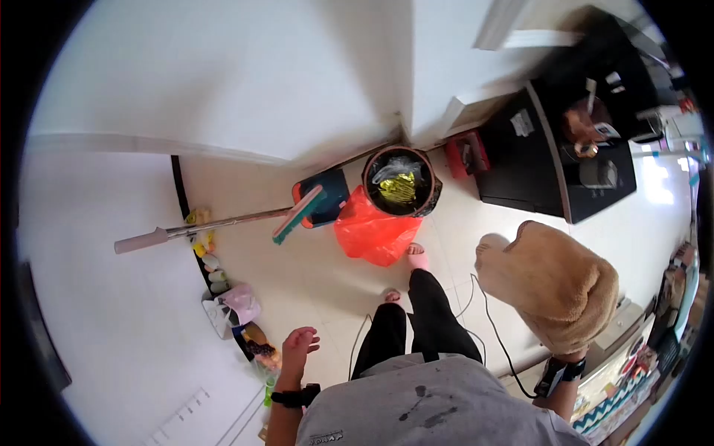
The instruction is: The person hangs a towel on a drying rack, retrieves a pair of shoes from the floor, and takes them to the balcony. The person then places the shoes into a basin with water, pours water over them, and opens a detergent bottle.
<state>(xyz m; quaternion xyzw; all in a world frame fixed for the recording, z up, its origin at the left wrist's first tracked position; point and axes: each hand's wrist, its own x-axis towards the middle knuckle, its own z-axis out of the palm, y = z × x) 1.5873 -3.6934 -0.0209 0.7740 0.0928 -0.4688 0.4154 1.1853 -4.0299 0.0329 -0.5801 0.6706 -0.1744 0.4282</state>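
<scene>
A brown fluffy cloth (554,279) hangs over my right hand at the right and hides its fingers; only the wrist with a dark band shows below it. My left hand (300,343) is at the lower left, empty, fingers apart and slightly curled, with a black band on the wrist. Ahead of my feet stands a round bin (370,165) with clear plastic and a yellow-green wrapper (399,189) inside. A red plastic bag (378,234) lies against the bin's near side.
A broom (204,224) and a blue dustpan (332,195) are left of the bin. A red box (468,154) and a black cabinet (524,152) stand to its right. Fruit and bags line the left wall. Cables cross the floor near my legs.
</scene>
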